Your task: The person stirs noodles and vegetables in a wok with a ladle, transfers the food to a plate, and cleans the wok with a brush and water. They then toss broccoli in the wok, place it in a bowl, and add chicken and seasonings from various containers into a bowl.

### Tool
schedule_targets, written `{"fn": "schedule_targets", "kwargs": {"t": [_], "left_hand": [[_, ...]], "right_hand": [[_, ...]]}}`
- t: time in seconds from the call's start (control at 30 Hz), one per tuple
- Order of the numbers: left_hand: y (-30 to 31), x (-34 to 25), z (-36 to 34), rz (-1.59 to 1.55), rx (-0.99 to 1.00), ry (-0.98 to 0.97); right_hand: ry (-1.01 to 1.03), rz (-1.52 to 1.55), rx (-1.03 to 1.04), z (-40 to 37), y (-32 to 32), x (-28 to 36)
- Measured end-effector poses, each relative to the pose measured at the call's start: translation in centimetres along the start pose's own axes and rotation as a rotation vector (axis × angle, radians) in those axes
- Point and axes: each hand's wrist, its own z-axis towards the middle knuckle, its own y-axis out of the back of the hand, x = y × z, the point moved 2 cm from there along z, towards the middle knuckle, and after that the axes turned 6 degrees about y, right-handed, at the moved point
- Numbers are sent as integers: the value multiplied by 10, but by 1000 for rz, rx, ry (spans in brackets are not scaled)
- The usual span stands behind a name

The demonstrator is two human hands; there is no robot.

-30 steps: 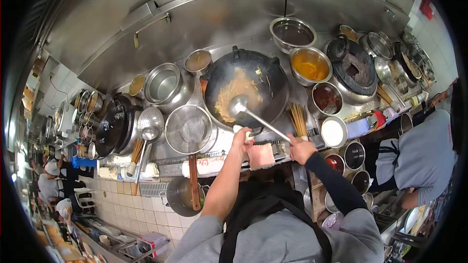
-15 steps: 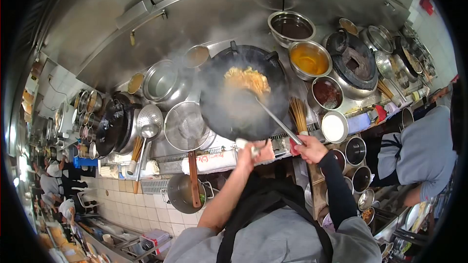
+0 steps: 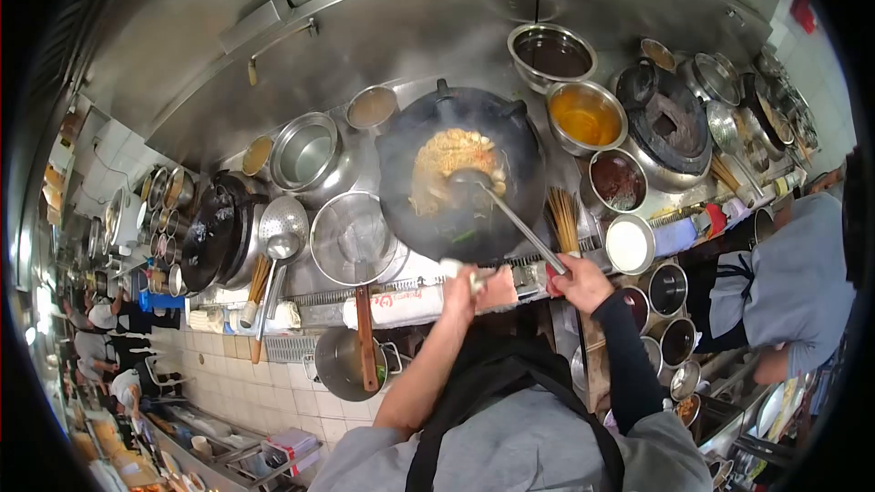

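A large dark wok [image 3: 524, 159] stands on the stove in front of me, with steaming light-brown food [image 3: 442, 159] spread over its middle. My right hand [image 3: 583, 284] is closed around the handle of a long metal ladle [image 3: 524, 228], whose bowl rests in the food's lower right part. My left hand [image 3: 463, 292] is closed on a white cloth [image 3: 476, 281] at the near rim of the wok. Whether that hand also grips a wok handle cannot be made out. A bit of green lies low in the wok.
Right of the wok are metal bowls of dark liquid [image 3: 552, 53] and orange liquid [image 3: 586, 118], and a pot of white contents [image 3: 630, 244]. Left are a wire strainer [image 3: 354, 239] and perforated ladle [image 3: 283, 223]. A co-worker in grey [image 3: 793, 264] stands at the right.
The food has spread out lower and wider in the wok, and the green bit now shows. The ladle's bowl is more visible, and the steam is thinner. Both hands keep their holds.
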Motion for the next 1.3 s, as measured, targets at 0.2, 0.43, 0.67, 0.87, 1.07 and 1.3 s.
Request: {"fn": "schedule_targets", "kwargs": {"t": [0.2,0.43,0.67,0.87,1.07,1.3], "left_hand": [[9,10,-28,209,-59,31],[-26,-39,45,90,-27,-65],[30,-28,14,146,205,169],[75,4,-55,72,164,218],[41,-37,-24,-54,183,147],[-24,-46,49,92,-5,172]], "right_hand": [[19,-237,-97,-43,37,45],[-2,-425,91,-42,68,25],[-173,79,-358,50,-35,-23],[-241,407,-290,97,-82,-67],[202,-181,-652,154,-100,-42],[130,-279,-9,122,-73,-51]]}}
